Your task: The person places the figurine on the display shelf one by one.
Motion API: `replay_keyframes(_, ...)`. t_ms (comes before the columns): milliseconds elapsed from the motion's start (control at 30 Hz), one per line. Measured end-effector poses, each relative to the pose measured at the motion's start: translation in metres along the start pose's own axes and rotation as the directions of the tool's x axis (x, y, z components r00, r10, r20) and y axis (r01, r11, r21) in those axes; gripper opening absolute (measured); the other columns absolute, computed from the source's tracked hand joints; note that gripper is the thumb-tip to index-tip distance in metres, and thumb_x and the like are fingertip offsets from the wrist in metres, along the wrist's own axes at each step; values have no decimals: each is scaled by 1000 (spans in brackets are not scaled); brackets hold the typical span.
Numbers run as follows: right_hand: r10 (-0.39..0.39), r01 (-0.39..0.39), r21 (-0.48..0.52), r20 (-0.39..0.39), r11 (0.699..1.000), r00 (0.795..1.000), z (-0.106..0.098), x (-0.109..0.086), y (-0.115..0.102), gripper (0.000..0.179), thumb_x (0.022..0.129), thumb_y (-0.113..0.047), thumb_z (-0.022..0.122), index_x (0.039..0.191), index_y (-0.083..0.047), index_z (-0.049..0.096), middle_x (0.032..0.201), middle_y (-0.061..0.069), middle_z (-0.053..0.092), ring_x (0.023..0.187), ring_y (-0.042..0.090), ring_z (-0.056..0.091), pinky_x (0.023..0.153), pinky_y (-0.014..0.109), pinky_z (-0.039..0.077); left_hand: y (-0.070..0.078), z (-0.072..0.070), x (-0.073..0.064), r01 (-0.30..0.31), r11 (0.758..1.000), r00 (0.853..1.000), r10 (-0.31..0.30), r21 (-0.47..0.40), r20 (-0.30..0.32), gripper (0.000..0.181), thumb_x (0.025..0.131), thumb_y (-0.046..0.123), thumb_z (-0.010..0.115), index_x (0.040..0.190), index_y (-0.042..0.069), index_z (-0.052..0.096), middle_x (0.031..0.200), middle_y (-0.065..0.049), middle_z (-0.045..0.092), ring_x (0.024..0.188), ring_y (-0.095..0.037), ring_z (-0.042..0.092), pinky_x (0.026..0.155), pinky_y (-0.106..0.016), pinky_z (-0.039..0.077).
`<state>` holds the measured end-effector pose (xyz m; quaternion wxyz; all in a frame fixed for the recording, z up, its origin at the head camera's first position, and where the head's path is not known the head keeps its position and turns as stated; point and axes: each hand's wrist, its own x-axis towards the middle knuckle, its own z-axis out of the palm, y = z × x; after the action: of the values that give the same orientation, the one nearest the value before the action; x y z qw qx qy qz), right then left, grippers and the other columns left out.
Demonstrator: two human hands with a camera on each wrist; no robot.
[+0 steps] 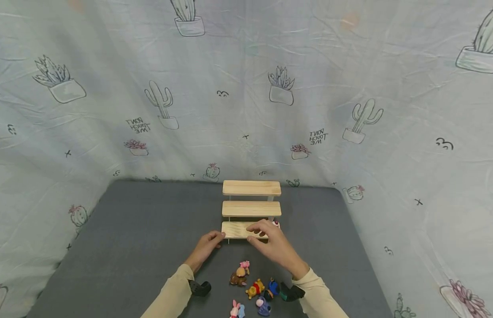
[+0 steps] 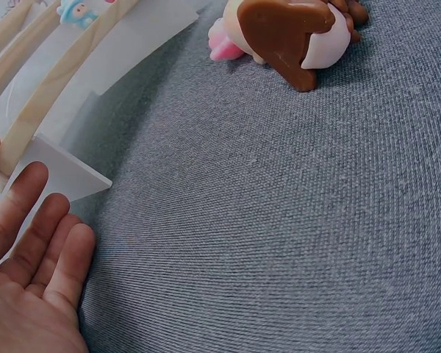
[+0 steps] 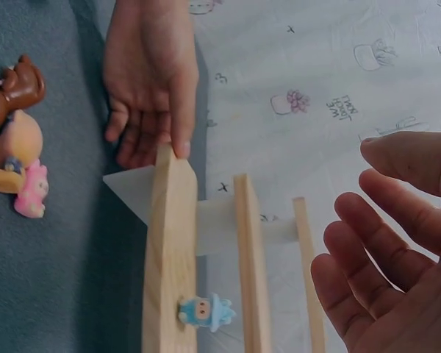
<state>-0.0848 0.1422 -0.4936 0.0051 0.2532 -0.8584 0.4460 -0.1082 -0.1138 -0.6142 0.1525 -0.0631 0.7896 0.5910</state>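
A three-tier wooden shelf rack (image 1: 252, 208) with pale side panels stands at the middle back of the table. My left hand (image 1: 206, 248) touches the left end of its lowest board, thumb on the board's edge and fingers loosely extended beside the side panel (image 2: 62, 173). Over the lowest board hovers my right hand (image 1: 276, 247), its fingers apart and nothing between them. A small light-blue figurine (image 3: 206, 312) stands on that board. At the board's right end a red-and-white figurine (image 1: 276, 224) shows partly behind the right hand.
Several toy figurines lie on the grey cloth in front of the rack: a brown one (image 1: 237, 279), a yellow bear in red (image 1: 255, 288), a purple-blue one (image 1: 263, 306), a pink one with long ears (image 1: 235, 309). A cactus-print curtain (image 1: 246, 110) hangs behind.
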Motion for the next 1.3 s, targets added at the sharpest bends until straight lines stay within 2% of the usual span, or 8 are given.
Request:
replay_keyframes(367, 8, -11, 65, 51, 998, 999, 12, 2, 12, 20, 96, -19, 72, 116, -18, 70, 113, -2, 68, 98, 16, 64, 85, 33, 55, 1, 2, 7, 14, 1000, 1000, -14, -7, -14, 45, 99, 49, 62, 112, 8, 71, 120, -7, 67, 104, -16, 61, 88, -32, 52)
replay_keyframes(833, 24, -31, 76, 93, 997, 995, 26, -1, 27, 19, 98, -24, 69, 117, -24, 68, 112, 0, 67, 97, 13, 61, 85, 29, 53, 5, 4, 6, 0, 1000, 1000, 0, -17, -29, 41, 100, 44, 62, 111, 5, 70, 118, -7, 67, 105, -19, 62, 89, -37, 53)
replay_keyframes(1000, 59, -69, 78, 127, 995, 990, 31, -4, 31, 20, 100, -28, 66, 119, -25, 68, 116, -5, 66, 100, 14, 62, 87, 32, 54, 4, 3, 7, -7, 1000, 1000, 6, -12, -15, 44, 100, 47, 61, 112, 6, 70, 120, -8, 66, 104, -18, 62, 89, -36, 53)
replay_keyframes(1133, 88, -102, 80, 162, 992, 983, 36, -5, 35, 21, 101, -28, 65, 121, -22, 69, 116, -1, 67, 100, 22, 62, 87, 39, 54, 2, 1, 8, -7, 1000, 1000, 7, -11, -5, 45, 100, 50, 60, 112, 8, 70, 123, -8, 65, 105, -17, 62, 89, -33, 52)
replay_keyframes(1300, 124, -135, 44, 191, 990, 974, 42, -6, 42, 22, 101, -28, 65, 121, -20, 69, 114, -2, 67, 100, 17, 62, 85, 33, 54, 2, 1, 9, -6, 1000, 1000, 6, -8, -1, 46, 100, 50, 59, 113, 7, 70, 124, -9, 65, 106, -18, 61, 89, -34, 52)
